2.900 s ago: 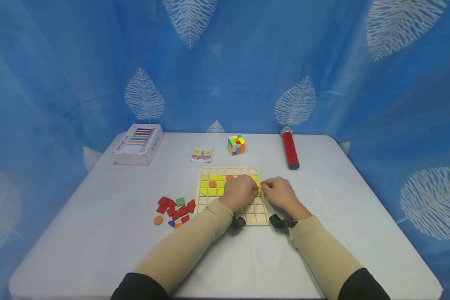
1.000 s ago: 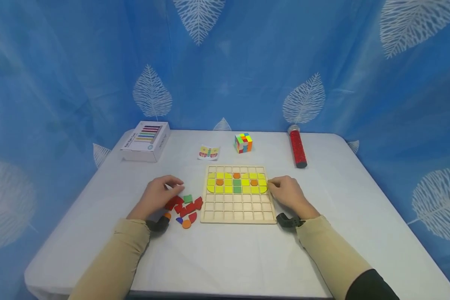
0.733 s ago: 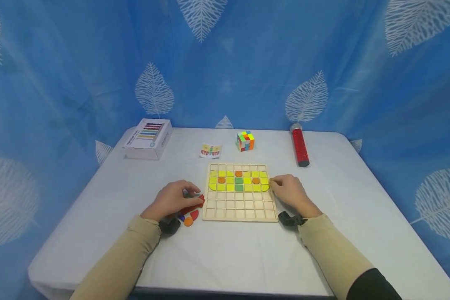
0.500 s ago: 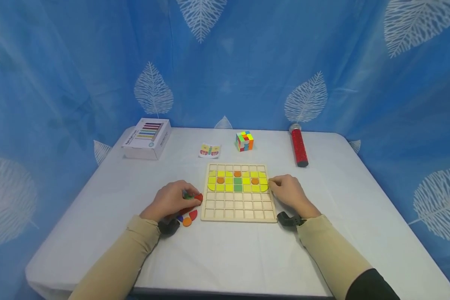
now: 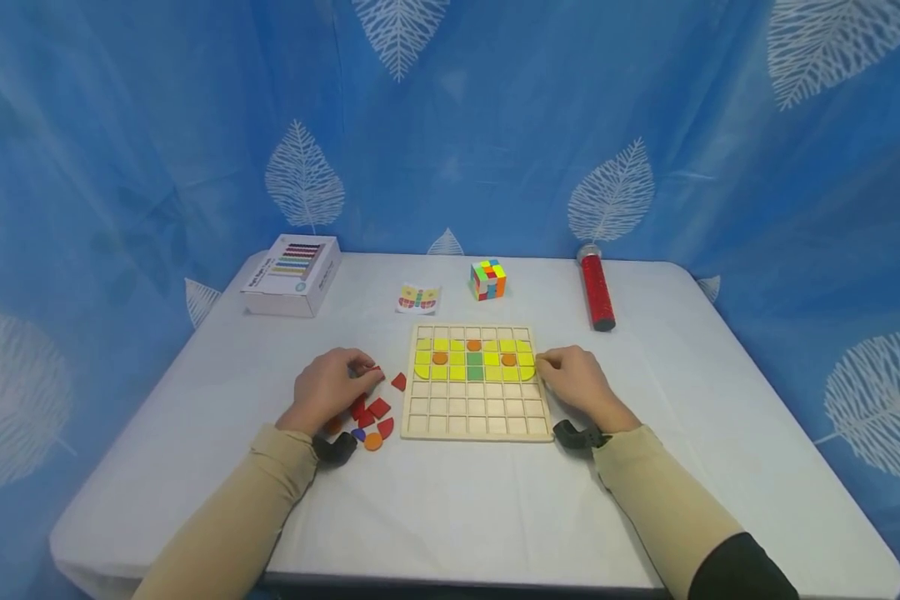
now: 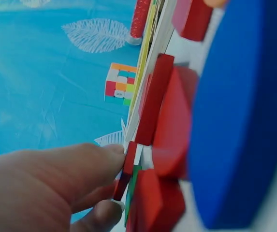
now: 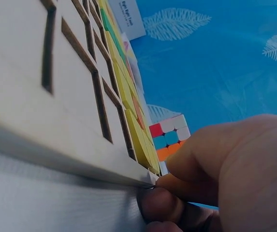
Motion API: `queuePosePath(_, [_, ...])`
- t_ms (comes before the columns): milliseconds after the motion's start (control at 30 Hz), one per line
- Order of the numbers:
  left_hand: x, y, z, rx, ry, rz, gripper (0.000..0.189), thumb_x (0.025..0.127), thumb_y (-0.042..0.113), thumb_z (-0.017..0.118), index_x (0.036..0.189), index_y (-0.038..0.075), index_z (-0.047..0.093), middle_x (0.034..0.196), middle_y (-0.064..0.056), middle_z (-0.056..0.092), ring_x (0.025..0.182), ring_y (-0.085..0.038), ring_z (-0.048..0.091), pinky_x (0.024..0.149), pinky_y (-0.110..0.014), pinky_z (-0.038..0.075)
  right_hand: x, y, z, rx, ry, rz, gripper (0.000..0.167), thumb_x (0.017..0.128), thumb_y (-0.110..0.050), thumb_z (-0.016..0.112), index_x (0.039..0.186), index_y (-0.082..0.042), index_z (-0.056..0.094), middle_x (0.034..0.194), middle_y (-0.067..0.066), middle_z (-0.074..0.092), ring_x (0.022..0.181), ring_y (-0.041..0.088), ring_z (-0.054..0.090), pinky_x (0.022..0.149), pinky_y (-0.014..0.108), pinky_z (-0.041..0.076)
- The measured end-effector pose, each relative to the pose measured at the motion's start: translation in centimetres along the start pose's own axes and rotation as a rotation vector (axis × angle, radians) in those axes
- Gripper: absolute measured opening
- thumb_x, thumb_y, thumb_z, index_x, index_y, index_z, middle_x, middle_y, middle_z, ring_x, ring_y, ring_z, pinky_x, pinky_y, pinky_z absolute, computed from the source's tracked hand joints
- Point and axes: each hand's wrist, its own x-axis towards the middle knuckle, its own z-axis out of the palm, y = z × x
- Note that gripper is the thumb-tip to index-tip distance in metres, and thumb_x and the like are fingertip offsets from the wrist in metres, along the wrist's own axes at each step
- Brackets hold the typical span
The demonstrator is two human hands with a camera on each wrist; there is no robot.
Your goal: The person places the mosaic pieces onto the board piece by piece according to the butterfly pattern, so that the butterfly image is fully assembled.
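My left hand (image 5: pixel 328 387) pinches a flat red tile (image 6: pixel 125 170) between thumb and fingers, just above the loose pieces left of the board. Below it lie several red tiles (image 5: pixel 378 407), a red rounded piece (image 5: pixel 386 427), an orange disc (image 5: pixel 372 442) and a small blue piece (image 5: pixel 357 434). A green tile (image 6: pixel 133 189) shows behind the held one in the left wrist view. My right hand (image 5: pixel 576 381) grips the right edge of the wooden grid board (image 5: pixel 477 434). Yellow tiles (image 5: pixel 440 374), orange discs (image 5: pixel 508 360) and green squares (image 5: pixel 475 367) fill its upper rows.
Behind the board lie a printed pattern card (image 5: pixel 417 299) and a puzzle cube (image 5: pixel 488 280). A white box (image 5: pixel 292 275) stands at the back left, a red tube (image 5: pixel 597 290) at the back right. One red tile (image 5: pixel 399 382) lies close to the board's left edge.
My left hand has gone from the board's right side to the loose pieces, then drawn back slightly left with a red tile. The red tiles lie shifted. My right hand stays at the board's edge.
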Motion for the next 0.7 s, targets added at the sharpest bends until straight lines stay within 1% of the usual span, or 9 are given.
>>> queuePosePath(100, [-0.1,0.2,0.2,0.032,0.024,0.023,0.045,0.090,0.044,0.078,0.125,0.018,0.071,0.114,-0.006,0.066,0.094,-0.022,0.061,0.079,-0.037,0.055,0.0,0.0,0.0,0.001,-0.010,0.008,0.040,0.100,-0.027,0.056,0.129,-0.004,0.071,0.113,0.010,0.073,0.095,0.025,0.059,0.077,0.037,0.044])
queuePosePath(167, [-0.1,0.4,0.2,0.052,0.031,0.070,0.046,0.090,0.043,0.078,0.128,0.019,0.071,0.118,-0.006,0.065,0.097,-0.023,0.061,0.081,-0.039,0.056,0.0,-0.1,0.0,0.002,-0.006,0.006,0.040,0.100,-0.027,0.056,0.129,-0.004,0.071,0.115,0.010,0.074,0.096,0.025,0.060,0.078,0.038,0.044])
queuePosePath(267, [-0.1,0.9,0.4,0.099,0.013,0.158,0.049,0.090,0.043,0.077,0.133,0.022,0.070,0.119,-0.005,0.062,0.096,-0.020,0.060,0.077,-0.035,0.056,0.1,0.0,0.0,0.000,0.004,-0.004,0.039,0.100,-0.027,0.056,0.128,-0.004,0.072,0.115,0.011,0.074,0.096,0.026,0.060,0.079,0.039,0.045])
queuePosePath(333, [0.0,1.2,0.5,0.136,-0.016,0.211,0.051,0.090,0.043,0.077,0.136,0.023,0.069,0.116,-0.003,0.062,0.091,-0.018,0.059,0.071,-0.030,0.054,0.1,0.0,0.1,-0.002,0.006,-0.009,0.039,0.100,-0.027,0.056,0.128,-0.004,0.071,0.117,0.012,0.074,0.097,0.026,0.060,0.081,0.039,0.045])
queuePosePath(400, [0.1,1.5,0.6,0.174,-0.046,0.243,0.052,0.090,0.044,0.077,0.137,0.025,0.069,0.110,-0.001,0.061,0.085,-0.015,0.056,0.065,-0.026,0.049,0.1,0.0,0.1,0.001,0.004,-0.007,0.039,0.101,-0.027,0.056,0.129,-0.004,0.071,0.118,0.012,0.074,0.098,0.026,0.060,0.082,0.039,0.046])
queuePosePath(467, [0.2,1.7,0.7,0.207,-0.069,0.264,0.051,0.090,0.044,0.077,0.137,0.026,0.068,0.105,0.000,0.060,0.080,-0.014,0.054,0.062,-0.025,0.045,0.1,0.0,0.1,0.005,0.002,-0.006,0.039,0.101,-0.027,0.056,0.129,-0.004,0.071,0.119,0.012,0.074,0.098,0.026,0.060,0.083,0.040,0.046])
queuePosePath(567, [0.3,1.9,0.8,0.232,-0.092,0.273,0.049,0.090,0.044,0.077,0.136,0.027,0.069,0.099,0.001,0.058,0.075,-0.013,0.052,0.059,-0.026,0.042,0.2,0.0,0.1,0.006,0.003,-0.002,0.039,0.101,-0.027,0.057,0.128,-0.004,0.071,0.118,0.012,0.074,0.097,0.025,0.061,0.081,0.039,0.046])
queuePosePath(700, [0.3,1.9,1.0,0.235,-0.099,0.275,0.042,0.091,0.042,0.078,0.129,0.027,0.074,0.096,0.002,0.058,0.076,-0.013,0.052,0.061,-0.026,0.044,0.1,-0.1,0.1,0.002,0.003,0.007,0.040,0.100,-0.027,0.057,0.128,-0.004,0.071,0.116,0.011,0.074,0.096,0.025,0.061,0.078,0.038,0.045])
